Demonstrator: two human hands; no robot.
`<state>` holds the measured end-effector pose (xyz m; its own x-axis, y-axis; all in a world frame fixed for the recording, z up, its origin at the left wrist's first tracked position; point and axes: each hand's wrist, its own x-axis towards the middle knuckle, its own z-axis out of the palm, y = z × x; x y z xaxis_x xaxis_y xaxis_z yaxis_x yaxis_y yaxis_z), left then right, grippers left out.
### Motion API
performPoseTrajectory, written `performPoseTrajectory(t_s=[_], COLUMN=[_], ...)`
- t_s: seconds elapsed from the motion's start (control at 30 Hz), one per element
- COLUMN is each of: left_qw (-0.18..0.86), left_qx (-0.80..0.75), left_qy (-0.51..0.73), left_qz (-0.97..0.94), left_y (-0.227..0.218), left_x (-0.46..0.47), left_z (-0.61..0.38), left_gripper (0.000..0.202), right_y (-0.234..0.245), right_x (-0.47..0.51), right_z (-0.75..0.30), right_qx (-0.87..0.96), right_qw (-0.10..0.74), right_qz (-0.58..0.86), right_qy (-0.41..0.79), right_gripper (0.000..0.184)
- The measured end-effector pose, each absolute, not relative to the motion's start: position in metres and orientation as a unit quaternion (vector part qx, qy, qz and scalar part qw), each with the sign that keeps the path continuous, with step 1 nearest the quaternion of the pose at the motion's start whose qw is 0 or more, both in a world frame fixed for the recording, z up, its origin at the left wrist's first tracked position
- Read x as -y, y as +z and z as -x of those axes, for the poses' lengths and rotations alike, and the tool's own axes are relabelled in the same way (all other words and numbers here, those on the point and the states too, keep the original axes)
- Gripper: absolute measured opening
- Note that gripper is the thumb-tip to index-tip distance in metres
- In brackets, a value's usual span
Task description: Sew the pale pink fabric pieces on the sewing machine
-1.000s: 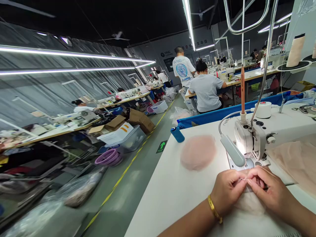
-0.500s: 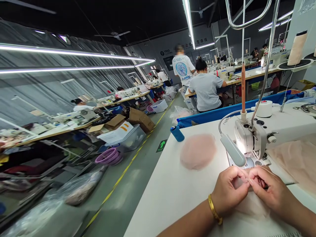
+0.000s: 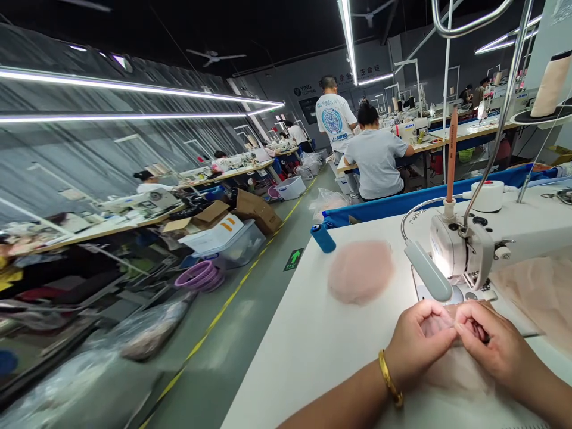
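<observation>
Both hands meet at the front of a white sewing machine [image 3: 462, 244], thumbs and fingertips pinched together. Between the fingertips of my left hand [image 3: 420, 339] and my right hand [image 3: 489, 339] is the edge of a sheer pale pink fabric piece [image 3: 460, 372], which hangs below them onto the table. A gold bangle [image 3: 389, 378] circles my left wrist. The machine's needle area lies just beyond my fingers, partly hidden by a grey lamp head [image 3: 429, 271]. More sheer beige fabric [image 3: 536, 286] lies to the right of the machine.
A round pink fabric piece [image 3: 361, 272] and a blue thread cone [image 3: 323, 238] lie on the white table [image 3: 277, 357]. Left of it runs an aisle with a yellow line, a purple basket [image 3: 199, 276] and boxes. Two co-workers [image 3: 378, 152] are ahead.
The view has shifted slightly, so the table and machine sit a little further right. My hands stay pinched together on the fabric with hardly any movement.
</observation>
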<state>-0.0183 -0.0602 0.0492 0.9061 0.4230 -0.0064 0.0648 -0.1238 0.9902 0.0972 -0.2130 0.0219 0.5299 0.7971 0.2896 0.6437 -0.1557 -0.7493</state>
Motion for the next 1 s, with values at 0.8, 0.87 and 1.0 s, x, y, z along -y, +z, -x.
performPoseTrajectory(t_s=[0.8,0.87,1.0], left_qw=[0.156,0.094,0.034], left_qx=[-0.140,-0.084,0.042], left_qy=[0.271,0.305,0.290], left_qz=[-0.939,-0.944,-0.955], left_y=[0.037,0.034,0.026], left_x=[0.057,0.058,0.058], left_z=[-0.007,-0.004,0.000], left_gripper=[0.023,0.015,0.025], right_y=[0.014,0.015,0.016], right_x=[0.193,0.195,0.200], right_z=[-0.123,-0.123,-0.125], right_qx=[0.441,0.447,0.473], right_qw=[0.290,0.296,0.302], right_qz=[0.848,0.842,0.825], right_qy=[0.049,0.052,0.067], right_gripper=[0.006,0.009,0.018])
